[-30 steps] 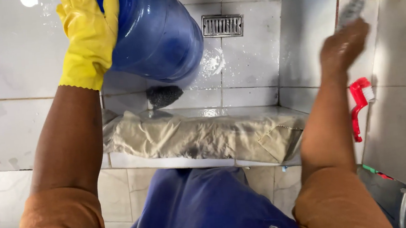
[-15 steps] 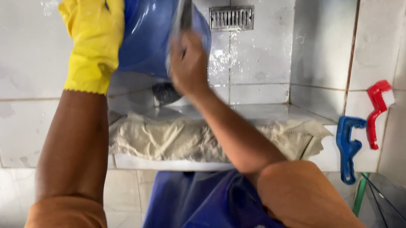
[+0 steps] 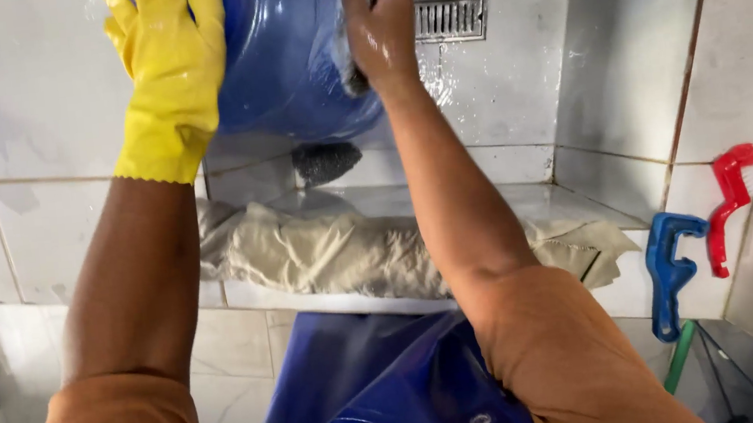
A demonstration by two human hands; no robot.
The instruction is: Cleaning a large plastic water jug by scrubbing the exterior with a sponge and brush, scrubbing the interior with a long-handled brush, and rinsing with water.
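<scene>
A large blue plastic container [image 3: 286,58] is tilted over a white tiled wash basin [image 3: 518,141]. My left hand [image 3: 166,70], in a yellow rubber glove, presses flat against the container's left side. My bare right hand [image 3: 380,24] grips a grey scouring pad [image 3: 345,19] against the container's right side. A second dark scouring pad [image 3: 325,161] lies on the basin floor under the container. A wet beige cloth [image 3: 334,249] is draped along the basin's front rim.
A metal drain grate [image 3: 451,17] is set in the basin's back wall. A red brush [image 3: 732,202] and a blue brush [image 3: 672,269] lie on the tiled ledge at right. I wear a blue apron [image 3: 376,384]. A green handle [image 3: 681,357] shows at lower right.
My right hand came from the right ledge with the scouring pad and now presses it higher on the container. The gloved left hand stayed on the container.
</scene>
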